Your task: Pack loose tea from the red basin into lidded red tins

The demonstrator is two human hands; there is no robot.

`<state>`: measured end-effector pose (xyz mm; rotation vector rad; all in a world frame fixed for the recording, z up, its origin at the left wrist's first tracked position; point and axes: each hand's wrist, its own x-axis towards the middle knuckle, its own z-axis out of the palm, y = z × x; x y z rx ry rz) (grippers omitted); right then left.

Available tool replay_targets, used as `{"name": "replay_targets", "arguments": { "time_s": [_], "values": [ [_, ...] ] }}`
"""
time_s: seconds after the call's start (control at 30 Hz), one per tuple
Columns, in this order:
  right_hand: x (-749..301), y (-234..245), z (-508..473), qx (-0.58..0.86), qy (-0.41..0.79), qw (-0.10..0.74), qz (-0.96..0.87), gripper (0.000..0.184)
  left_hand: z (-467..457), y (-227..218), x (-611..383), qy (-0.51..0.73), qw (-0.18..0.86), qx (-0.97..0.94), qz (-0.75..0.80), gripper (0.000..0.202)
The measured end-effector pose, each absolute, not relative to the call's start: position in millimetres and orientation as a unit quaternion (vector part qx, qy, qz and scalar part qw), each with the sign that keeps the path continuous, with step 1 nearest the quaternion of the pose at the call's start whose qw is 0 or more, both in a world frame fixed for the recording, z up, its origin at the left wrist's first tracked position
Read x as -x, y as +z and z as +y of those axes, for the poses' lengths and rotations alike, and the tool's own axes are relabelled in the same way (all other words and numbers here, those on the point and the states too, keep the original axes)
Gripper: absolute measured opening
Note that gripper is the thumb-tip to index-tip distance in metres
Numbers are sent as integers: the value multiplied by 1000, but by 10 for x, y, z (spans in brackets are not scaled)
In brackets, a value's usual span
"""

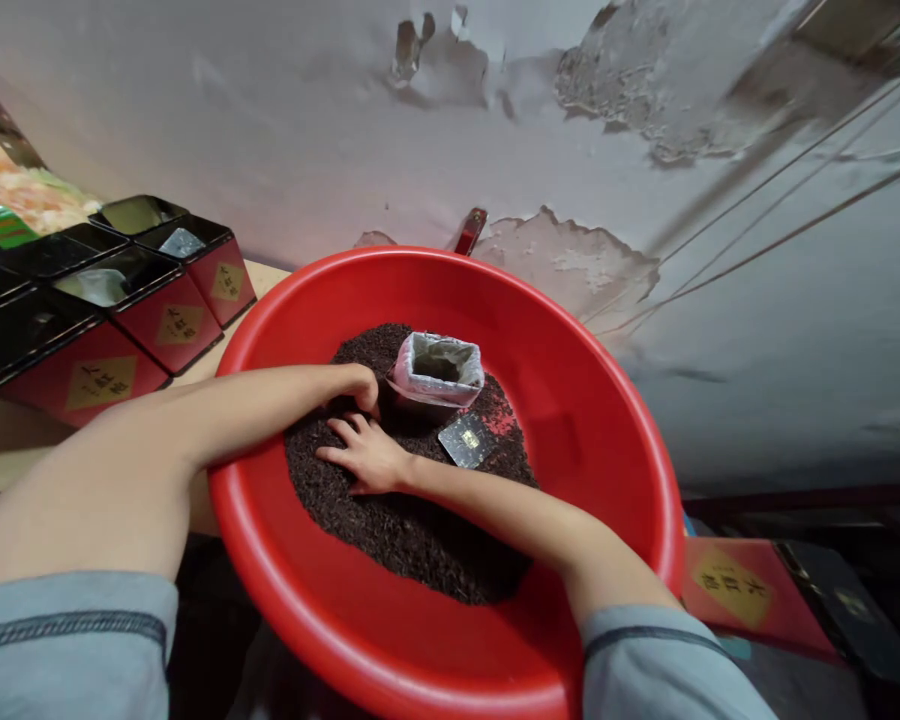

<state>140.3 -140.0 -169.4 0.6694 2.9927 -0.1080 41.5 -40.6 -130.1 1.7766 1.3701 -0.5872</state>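
A heap of loose dark tea leaves [420, 545] fills the bottom of a large red basin [600, 430]. My left hand [360, 385] reaches into the heap with its fingers curled down; what they hold, if anything, is hidden. Just below it, my right hand [371, 455] lies on the leaves, palm down, with fingers spread. Beside both hands a tin [427, 408] stands in the heap, slightly tilted, its white plastic liner [442, 385] folded out over the rim. Some leaves show inside the liner. A dark square lid [467, 440] rests on the leaves to the right.
Several open red-and-black tins [172, 310] with gold labels stand on a pale table [270, 278] at the left, some with plastic liners inside. Right of the basin lies another red tin [754, 597]. Behind rises a wall [307, 130] with peeling plaster.
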Motion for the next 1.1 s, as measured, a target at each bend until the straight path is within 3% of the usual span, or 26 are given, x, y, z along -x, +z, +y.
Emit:
{"name": "replay_targets", "arguments": {
  "time_s": [0.17, 0.3, 0.47, 0.63, 0.73, 0.87, 0.97, 1.1],
  "values": [
    [-1383, -1648, -1315, -171, 33, 38, 984, 47, -442, -1062, -440, -354, 400, -634, 560, 14],
    [-1350, -1366, -1195, -135, 75, 12, 988, 42, -451, -689, -338, -340, 395, -654, 549, 20],
    [-1470, -639, -1202, -147, 84, -72, 983, 38, -444, 27, -192, -247, 413, -719, 502, 33],
    [-1926, 20, -1129, -219, -13, -139, 966, 45, -416, 563, -366, -81, 332, -787, 514, 37],
    [-2281, 180, -934, -306, -89, -176, 932, 50, -361, 597, -518, 2, 307, -783, 540, 39],
    [-2601, 132, -704, -442, -144, -225, 856, 40, -298, 428, -654, 59, 338, -779, 524, 57],
    [-2659, 65, -668, -479, -204, -259, 814, 34, -315, 349, -686, 55, 330, -800, 498, 73],
    [-2640, 107, -745, -470, -220, -248, 818, 30, -397, 432, -626, 13, 303, -826, 476, 74]
  ]
}}
